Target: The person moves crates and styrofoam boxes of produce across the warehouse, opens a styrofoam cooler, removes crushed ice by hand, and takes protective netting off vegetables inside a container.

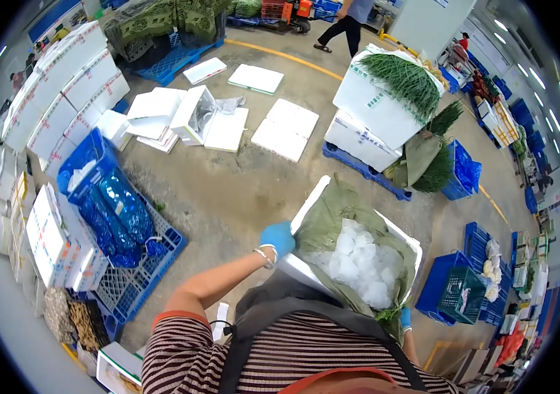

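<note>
A white foam box (306, 279) lined with green cloth (332, 200) is right in front of my body. Chunks of clear ice (359, 259) fill its middle, and some green leaves (387, 315) show at its near edge. My left hand (277, 240), in a blue glove, is closed on the box's left rim. At the near right corner of the box is my right hand (405, 318), also blue-gloved; it is mostly hidden, and its fingers cannot be made out.
Stacked foam boxes with green stalks (401, 82) stand ahead right on a blue pallet (365, 172). Foam lids (285, 129) lie on the floor ahead. Left are blue bags (119, 210) on a pallet; right, blue crates (444, 285). A person (349, 26) walks in the background.
</note>
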A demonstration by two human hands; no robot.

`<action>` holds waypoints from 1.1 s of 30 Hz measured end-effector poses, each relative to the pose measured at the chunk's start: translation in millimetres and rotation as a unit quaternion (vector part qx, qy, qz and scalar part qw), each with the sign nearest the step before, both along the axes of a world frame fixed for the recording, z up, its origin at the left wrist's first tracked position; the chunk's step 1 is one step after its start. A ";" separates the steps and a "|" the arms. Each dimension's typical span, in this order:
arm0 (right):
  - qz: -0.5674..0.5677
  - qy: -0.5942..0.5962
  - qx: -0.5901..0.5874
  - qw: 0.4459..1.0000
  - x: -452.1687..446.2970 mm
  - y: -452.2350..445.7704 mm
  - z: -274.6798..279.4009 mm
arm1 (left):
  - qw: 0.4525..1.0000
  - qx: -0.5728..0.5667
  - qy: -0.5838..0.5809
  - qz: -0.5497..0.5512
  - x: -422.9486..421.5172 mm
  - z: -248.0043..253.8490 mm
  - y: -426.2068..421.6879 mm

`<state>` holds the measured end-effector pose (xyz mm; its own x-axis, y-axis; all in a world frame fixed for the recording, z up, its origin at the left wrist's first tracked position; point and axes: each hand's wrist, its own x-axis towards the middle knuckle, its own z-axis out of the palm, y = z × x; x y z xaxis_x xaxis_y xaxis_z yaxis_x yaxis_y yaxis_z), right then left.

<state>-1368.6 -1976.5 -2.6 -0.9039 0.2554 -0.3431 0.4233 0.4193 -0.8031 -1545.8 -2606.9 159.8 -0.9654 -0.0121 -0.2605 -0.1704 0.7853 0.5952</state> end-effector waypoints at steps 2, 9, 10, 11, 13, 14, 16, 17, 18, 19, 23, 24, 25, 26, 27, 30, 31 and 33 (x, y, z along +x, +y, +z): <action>-0.015 0.000 -0.047 0.999 -50.9 -29.5 -10.3 | 1.000 -0.001 -0.003 0.014 -52.7 -0.8 -22.0; 0.056 -0.030 0.052 0.997 -313.4 -193.4 70.4 | 0.998 -0.044 -0.010 0.050 -254.3 -9.2 -121.6; 0.047 -0.016 -0.025 0.998 -347.7 -215.1 87.4 | 0.997 -0.047 -0.013 0.060 -276.2 -3.2 -137.2; 0.039 0.004 -0.100 0.994 -390.3 -235.3 98.3 | 0.996 -0.043 -0.015 0.082 -295.5 1.6 -153.0; 0.189 0.010 0.126 0.974 -460.7 -252.9 110.0 | 0.992 -0.027 -0.033 0.117 -315.2 1.0 -178.9; 0.197 -0.014 0.182 0.963 -495.4 -257.2 96.2 | 0.990 -0.010 -0.026 0.140 -324.0 -18.4 -193.2; 0.209 -0.050 0.247 0.945 -554.8 -278.6 100.8 | 0.981 -0.002 -0.053 0.185 -342.5 -29.7 -216.0; 0.212 -0.059 0.252 0.942 -583.0 -307.1 115.1 | 0.977 -0.011 -0.068 0.200 -353.7 -26.7 -227.1; 0.218 -0.064 0.265 0.937 -608.9 -322.8 117.8 | 0.977 0.007 -0.055 0.207 -365.8 -32.5 -239.0; 0.222 -0.065 0.275 0.933 -636.0 -342.2 118.1 | 0.976 0.023 -0.039 0.214 -379.9 -39.2 -253.8; 0.208 -0.059 0.215 0.952 -728.9 -406.6 109.7 | 0.971 0.021 -0.073 0.227 -469.6 -50.1 -317.3; 0.199 -0.062 0.250 0.946 -749.0 -433.1 119.0 | 0.976 0.009 -0.059 0.208 -498.3 -49.3 -336.5; 0.193 -0.066 0.264 0.943 -764.4 -462.4 139.6 | 0.978 0.026 -0.048 0.200 -522.8 -43.9 -352.1; 0.188 -0.082 0.279 0.938 -767.6 -492.4 162.8 | 0.979 0.044 -0.048 0.191 -537.1 -36.6 -366.6; 0.184 -0.090 0.293 0.934 -781.9 -512.0 177.1 | 0.980 0.063 -0.041 0.185 -561.4 -32.5 -382.9; 0.164 -0.103 0.296 0.935 -830.5 -530.6 183.0 | 0.983 0.036 -0.054 0.169 -618.4 -46.7 -419.4; 0.147 -0.099 0.272 0.946 -838.2 -546.2 194.4 | 0.985 0.025 -0.053 0.164 -635.5 -45.7 -429.6; 0.120 -0.095 0.291 0.944 -862.5 -578.4 215.9 | 0.985 0.024 -0.034 0.169 -667.9 -42.1 -446.7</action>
<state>-2231.2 -2554.9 213.3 -0.8962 0.2457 -0.3693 0.3727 0.8686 -0.3265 -2213.7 -3053.6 117.7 -0.8883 -0.3166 -0.3326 -0.4586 0.6482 0.6079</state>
